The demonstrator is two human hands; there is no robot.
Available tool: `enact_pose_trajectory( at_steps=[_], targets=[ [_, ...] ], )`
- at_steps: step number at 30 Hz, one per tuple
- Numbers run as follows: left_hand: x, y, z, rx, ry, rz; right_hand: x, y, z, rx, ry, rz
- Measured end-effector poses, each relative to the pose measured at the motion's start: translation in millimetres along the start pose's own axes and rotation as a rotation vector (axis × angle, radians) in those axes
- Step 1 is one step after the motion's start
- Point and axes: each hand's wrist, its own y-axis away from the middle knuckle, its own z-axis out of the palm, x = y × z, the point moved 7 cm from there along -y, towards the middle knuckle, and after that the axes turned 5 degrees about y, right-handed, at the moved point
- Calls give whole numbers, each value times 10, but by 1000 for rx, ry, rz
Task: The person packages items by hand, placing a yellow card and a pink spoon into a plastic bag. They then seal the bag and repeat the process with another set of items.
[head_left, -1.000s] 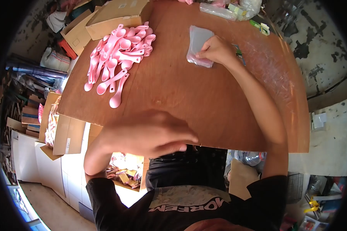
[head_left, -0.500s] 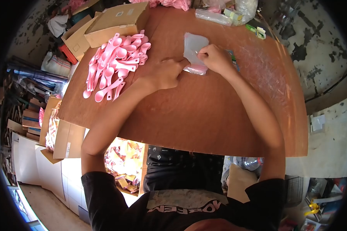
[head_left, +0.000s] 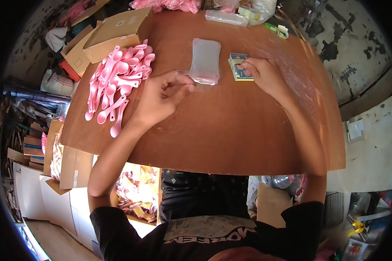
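Observation:
My left hand (head_left: 165, 95) is closed in a pinch at the near left corner of a stack of clear plastic bags (head_left: 205, 58). A thin see-through bag edge shows at its fingertips, mostly hidden by glare and the fingers. To the right, my right hand (head_left: 268, 77) has its fingers together on the top of a small stack of printed cards (head_left: 237, 61), blue and yellow, pinching at the top card. Left of my left hand lies a heap of pink plastic spoons (head_left: 119, 80), a few loose at its near side.
A closed cardboard box (head_left: 117, 37) stands behind the spoons. At the back of the table (head_left: 231, 139) lie a roll of clear plastic (head_left: 226, 18) and pink bundles (head_left: 167, 4). A green and white item (head_left: 278, 30) sits at the back right. Clear film (head_left: 292, 78) covers the right side.
My left hand has drawn back left from the bag stack and turned, with a bag edge at its fingers. My right hand has moved from the bags right onto the cards.

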Motion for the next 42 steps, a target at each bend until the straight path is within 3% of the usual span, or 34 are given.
enact_pose_trajectory(
  at_steps=[1,2,4,12,14,16,17,19,22,27,29,30,35,39,41,42],
  targets=[
    [-44,61,-57,66,199,-125,61,36,14,2,107,-94],
    [0,110,-63,57,201,-126,110,81,68,1,212,-186],
    [62,226,-142,198,380,-122,173,145,133,19,175,-186],
    [154,495,-70,334,481,-201,127,264,88,0,92,-170],
    [110,529,-66,344,494,-209,-144,372,-300,296,284,-154],
    [110,542,-43,355,432,-235,-390,489,-599,443,-1,-39],
    [110,542,-19,349,375,-256,-549,548,-659,431,-10,-52],
    [85,551,41,345,400,-287,-617,686,-701,400,-596,103],
    [126,521,227,218,409,-248,-898,777,-680,292,-699,31],
    [261,557,331,138,350,-231,-930,687,-538,222,-696,7],
    [300,561,303,142,256,-189,-946,643,-405,4,-578,-32],
    [293,572,298,149,255,-192,-957,638,-377,-8,-573,-56],
    [346,548,472,-70,209,-230,-1152,668,-233,-35,-536,-64],
    [315,576,427,73,266,-186,-1269,715,-203,-91,-445,-115],
    [428,582,390,75,225,-153,-1401,725,-211,-46,-476,-287],
    [483,583,373,70,180,-118,-1416,740,-164,-136,-472,-260]
  ],
)
